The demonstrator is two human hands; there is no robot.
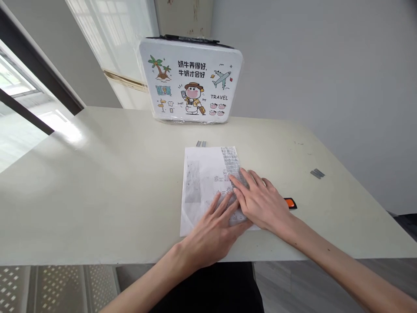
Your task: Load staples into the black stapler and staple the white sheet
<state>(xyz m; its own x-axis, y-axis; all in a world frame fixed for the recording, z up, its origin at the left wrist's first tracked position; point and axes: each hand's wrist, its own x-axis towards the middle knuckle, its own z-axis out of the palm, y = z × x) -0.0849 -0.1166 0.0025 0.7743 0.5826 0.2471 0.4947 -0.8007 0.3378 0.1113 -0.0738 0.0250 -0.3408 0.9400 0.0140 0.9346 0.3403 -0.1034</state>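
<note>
A white sheet of printed paper (208,163) lies flat on the table, with small dark text and a grey picture patch on its left part. A strip with a dense grey pattern (230,157) runs down its right side. My left hand (216,230) rests on the paper's lower part, fingers spread. Just to its right, my right hand (262,202) presses down over the patterned strip and right edge, fingers stretched out. An orange and black object (290,203) pokes out from behind my right hand; its kind cannot be made out.
Grey staple strips (201,144) lie behind the paper, and more staple strips (317,173) are at the right. A white cartoon-printed case (195,80) stands at the back of the pale table (97,187). Tiny grey bits (299,143) lie back right.
</note>
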